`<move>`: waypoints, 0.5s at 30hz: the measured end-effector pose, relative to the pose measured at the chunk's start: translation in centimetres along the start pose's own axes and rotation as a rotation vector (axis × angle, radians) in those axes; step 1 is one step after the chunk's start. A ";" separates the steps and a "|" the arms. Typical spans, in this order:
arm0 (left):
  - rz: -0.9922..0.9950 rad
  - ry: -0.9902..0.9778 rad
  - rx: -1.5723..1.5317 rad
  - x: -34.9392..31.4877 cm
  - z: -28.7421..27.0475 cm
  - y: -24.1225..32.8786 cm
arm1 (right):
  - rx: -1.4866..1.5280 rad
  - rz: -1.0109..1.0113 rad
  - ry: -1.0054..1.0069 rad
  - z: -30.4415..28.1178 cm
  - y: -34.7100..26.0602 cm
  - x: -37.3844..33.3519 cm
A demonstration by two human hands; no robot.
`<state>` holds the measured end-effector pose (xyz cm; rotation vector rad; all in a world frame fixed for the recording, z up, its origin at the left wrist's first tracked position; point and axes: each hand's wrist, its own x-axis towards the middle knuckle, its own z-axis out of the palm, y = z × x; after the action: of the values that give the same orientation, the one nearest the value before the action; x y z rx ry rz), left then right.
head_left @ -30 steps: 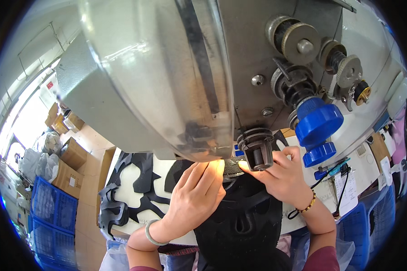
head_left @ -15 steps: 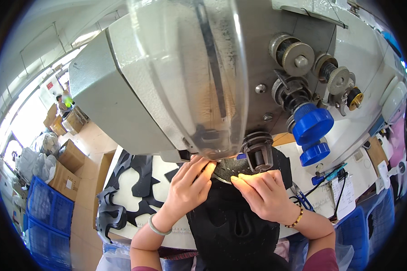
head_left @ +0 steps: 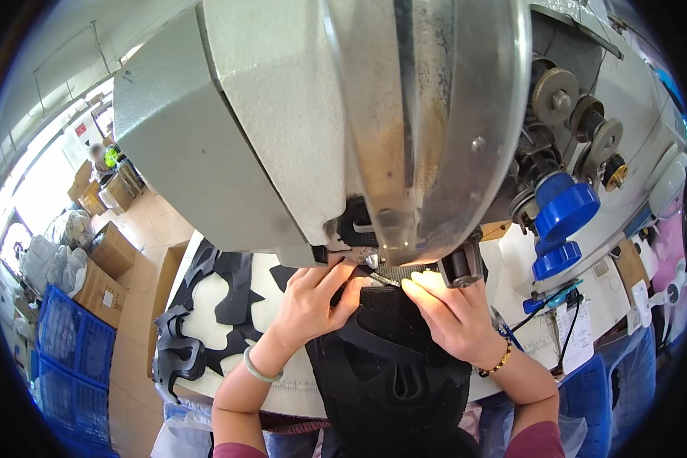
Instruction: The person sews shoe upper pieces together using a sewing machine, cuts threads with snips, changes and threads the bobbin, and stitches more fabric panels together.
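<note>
Both hands are at the front of a sewing machine (head_left: 271, 114), under its head. My left hand (head_left: 311, 307), a pale bangle on its wrist, has thumb and fingers closed on the upper left edge of a black fabric piece (head_left: 393, 374). My right hand (head_left: 454, 314), wearing a beaded bracelet, pinches the upper right edge, fingertips brightly lit. Between the fingertips lies a grey mesh strip (head_left: 404, 272) along the fabric's top edge. The rest of the fabric hangs over the table's front edge, with a folded loop on it. The machine's clear guard (head_left: 435, 130) partly covers the needle area.
Black cut-out pieces (head_left: 235, 282) lie on the white table at left. On the right are a blue-handled tool (head_left: 553, 298), a paper sheet (head_left: 576, 336) and blue tension knobs (head_left: 569, 210). Blue crates (head_left: 76, 336), cardboard boxes (head_left: 99, 294) and a distant person stand at far left.
My view has come closer to the machine, so its head and guard look larger and shifted. The fabric's top edge is turned slightly, and the mesh shows as a narrower strip. Both hands keep their grip.
</note>
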<state>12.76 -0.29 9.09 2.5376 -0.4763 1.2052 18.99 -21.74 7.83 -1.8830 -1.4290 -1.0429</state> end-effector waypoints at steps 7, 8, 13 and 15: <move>0.028 0.025 -0.050 0.3 -0.1 0.7 | -0.027 -0.032 -0.004 -0.2 -0.2 -0.1; 0.028 0.025 -0.052 0.3 0.0 0.6 | -0.037 -0.048 0.002 -0.2 -0.1 -0.2; 0.070 0.045 -0.015 -0.3 0.2 0.1 | -0.080 -0.098 0.001 -0.5 -0.2 -0.1; 0.072 0.049 -0.020 -0.4 0.3 0.1 | -0.176 -0.129 -0.024 -0.7 -0.4 0.1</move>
<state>12.70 -0.39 8.65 2.4880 -0.5696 1.2779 18.46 -22.13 8.32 -1.9519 -1.5338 -1.2477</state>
